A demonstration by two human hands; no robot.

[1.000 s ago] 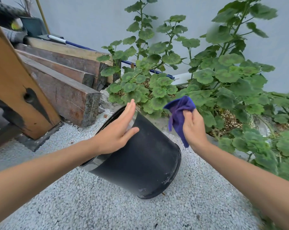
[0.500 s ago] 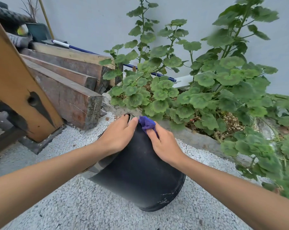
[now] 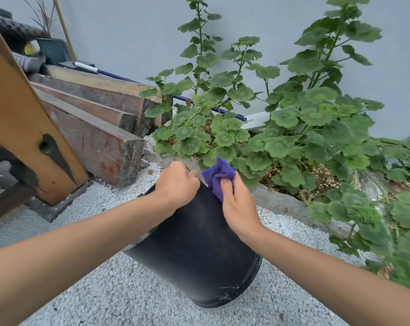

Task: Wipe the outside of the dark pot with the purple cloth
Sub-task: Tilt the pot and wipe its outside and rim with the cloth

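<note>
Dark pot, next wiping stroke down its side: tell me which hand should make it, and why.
The right hand. It already grips the purple cloth and presses it against the dark pot near the upper rim. The left hand holds no cloth; it grips the rim, steadying the tilted pot on the gravel.

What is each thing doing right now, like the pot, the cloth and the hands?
dark pot: tipped on its side on the gravel, rim facing away.
purple cloth: bunched up, pressed on the pot's wall near the rim.
left hand: fingers curled over the pot's rim, holding it.
right hand: gripping the cloth against the pot.
wooden beams: stacked, lying still.
</note>
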